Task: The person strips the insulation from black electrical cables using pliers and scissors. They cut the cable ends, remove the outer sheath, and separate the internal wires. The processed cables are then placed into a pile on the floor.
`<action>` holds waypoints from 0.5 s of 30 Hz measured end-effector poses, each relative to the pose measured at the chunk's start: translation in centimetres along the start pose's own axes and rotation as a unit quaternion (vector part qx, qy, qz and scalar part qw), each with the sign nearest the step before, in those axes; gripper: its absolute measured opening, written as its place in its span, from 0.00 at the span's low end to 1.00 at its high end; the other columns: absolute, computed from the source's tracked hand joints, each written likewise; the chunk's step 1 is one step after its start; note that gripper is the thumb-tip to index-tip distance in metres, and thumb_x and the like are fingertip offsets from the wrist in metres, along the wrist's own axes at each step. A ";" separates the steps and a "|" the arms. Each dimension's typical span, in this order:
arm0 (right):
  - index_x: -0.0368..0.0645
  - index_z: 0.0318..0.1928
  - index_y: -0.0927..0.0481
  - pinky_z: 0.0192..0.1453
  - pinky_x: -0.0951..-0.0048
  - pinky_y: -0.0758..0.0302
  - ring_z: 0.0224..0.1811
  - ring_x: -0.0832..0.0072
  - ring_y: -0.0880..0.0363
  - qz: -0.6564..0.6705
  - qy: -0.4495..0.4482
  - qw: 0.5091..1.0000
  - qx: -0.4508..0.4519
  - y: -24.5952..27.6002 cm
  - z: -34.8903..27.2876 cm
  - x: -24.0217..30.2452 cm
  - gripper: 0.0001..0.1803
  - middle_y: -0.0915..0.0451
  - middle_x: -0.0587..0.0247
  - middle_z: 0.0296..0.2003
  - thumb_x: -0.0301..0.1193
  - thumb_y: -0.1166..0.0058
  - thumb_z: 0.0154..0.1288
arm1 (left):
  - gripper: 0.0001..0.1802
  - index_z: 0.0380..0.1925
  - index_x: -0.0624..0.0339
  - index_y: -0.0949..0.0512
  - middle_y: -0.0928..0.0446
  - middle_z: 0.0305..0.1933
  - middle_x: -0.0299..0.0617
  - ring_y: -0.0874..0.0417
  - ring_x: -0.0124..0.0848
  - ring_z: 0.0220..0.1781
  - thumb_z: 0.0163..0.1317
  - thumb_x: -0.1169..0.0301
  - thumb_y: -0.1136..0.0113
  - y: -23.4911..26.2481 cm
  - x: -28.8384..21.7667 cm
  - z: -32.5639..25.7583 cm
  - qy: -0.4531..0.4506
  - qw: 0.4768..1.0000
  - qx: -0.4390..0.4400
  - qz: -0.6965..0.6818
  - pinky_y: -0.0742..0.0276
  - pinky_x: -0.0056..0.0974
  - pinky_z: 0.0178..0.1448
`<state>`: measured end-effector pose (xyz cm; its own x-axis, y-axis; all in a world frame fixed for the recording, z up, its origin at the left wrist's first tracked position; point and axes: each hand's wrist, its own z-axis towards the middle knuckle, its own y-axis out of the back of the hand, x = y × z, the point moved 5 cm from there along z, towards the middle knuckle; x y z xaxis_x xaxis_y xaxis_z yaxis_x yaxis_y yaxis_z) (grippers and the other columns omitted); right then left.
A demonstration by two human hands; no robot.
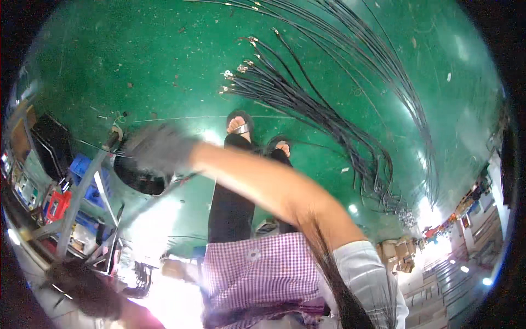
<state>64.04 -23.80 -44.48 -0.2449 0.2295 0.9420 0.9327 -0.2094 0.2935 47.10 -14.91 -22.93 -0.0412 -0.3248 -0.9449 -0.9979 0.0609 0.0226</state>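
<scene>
My right hand (159, 149), in a dark grey glove, reaches across to the left and is smeared by motion. Its fingers cannot be made out. Beneath it shows part of a black rounded object (143, 180), and a thin dark wire (96, 146) runs beside the fingers. At the lower left is my left hand (86, 288), also dark-gloved, close to the edge of a metal-framed bench (71, 233). A thin pale strip (62, 291) shows by its fingers, whose grip is too dark to read.
Bundled black cables (301, 101) with metal end lugs lie on the green floor (164, 66); a longer cable bundle (397, 77) curves along the right. Blue crates (90, 178) and a red bin (58, 204) stand at left. Cardboard boxes (397, 255) are stacked lower right.
</scene>
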 end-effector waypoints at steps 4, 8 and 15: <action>0.45 0.32 0.22 0.33 0.68 0.29 0.37 0.69 0.26 -0.433 -0.316 0.837 0.104 5.9 -8.7 -23.6 0.11 0.24 0.60 0.33 0.30 0.59 0.51 | 0.15 0.43 0.65 0.35 0.30 0.40 0.45 0.28 0.34 0.39 0.57 0.70 0.61 3.1 8.5 -2.7 0.095 0.993 -0.071 0.016 0.32 0.34 0.43; 0.48 0.35 0.24 0.38 0.72 0.30 0.40 0.71 0.27 -0.561 -0.441 0.701 0.012 13.9 -12.8 -35.8 0.12 0.25 0.61 0.36 0.33 0.59 0.52 | 0.15 0.43 0.63 0.35 0.31 0.39 0.44 0.28 0.34 0.37 0.57 0.69 0.59 2.9 17.4 -5.8 0.209 0.974 -0.062 0.066 0.32 0.34 0.41; 0.49 0.48 0.32 0.44 0.57 0.34 0.45 0.58 0.31 -0.418 -0.544 0.724 -0.070 20.9 -10.0 -46.6 0.22 0.31 0.55 0.46 0.44 0.61 0.54 | 0.15 0.43 0.61 0.35 0.31 0.38 0.42 0.28 0.33 0.34 0.57 0.68 0.57 1.5 22.3 -8.8 0.335 0.931 0.009 0.144 0.31 0.33 0.38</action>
<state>92.30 -48.35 -80.59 -0.2850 0.9286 -0.2376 0.5238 0.3584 0.7727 44.24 -30.39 -41.11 -0.3356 -0.8083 -0.4837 -0.9396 0.2509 0.2327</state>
